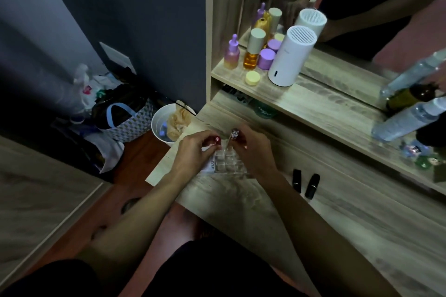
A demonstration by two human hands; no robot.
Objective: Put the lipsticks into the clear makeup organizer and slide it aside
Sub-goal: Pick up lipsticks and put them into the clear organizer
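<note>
The clear makeup organizer (225, 163), a small grid of square cells, sits near the left edge of the wooden vanity top (337, 212). My left hand (193, 152) holds a dark red lipstick (216, 141) over the organizer's far left cells. My right hand (253, 152) holds a second lipstick (235, 134) with a silvery end, upright above the far right cells. Two black lipsticks (304, 184) lie on the vanity top to the right of my right wrist. Both hands cover parts of the organizer.
On the raised shelf stand a white cylindrical humidifier (289, 58), purple and amber bottles (253, 53) and a yellow jar (252, 78). Clear water bottles (410, 118) lie at the right. A white waste bin (169, 123) and bags are on the floor to the left.
</note>
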